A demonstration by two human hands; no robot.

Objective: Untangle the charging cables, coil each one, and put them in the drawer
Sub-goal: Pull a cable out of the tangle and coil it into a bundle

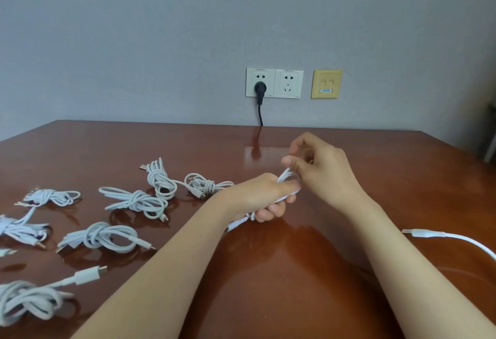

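My left hand [264,195] grips a bundle of white cable [288,192] over the middle of the brown table [268,271]. My right hand [320,167] is just above and right of it, pinching a loop of that same cable near my left thumb. Part of the bundle is hidden inside my left fist, and a short piece sticks out below it. Several knotted white cables lie on the table's left half, among them one [137,201], one [107,236] and one [161,179]. No drawer is in view.
A loose white cable end [429,234] lies at the right edge of the table. On the grey wall behind are two sockets [288,83], one with a black plug [259,89], and a yellow data plate [326,83].
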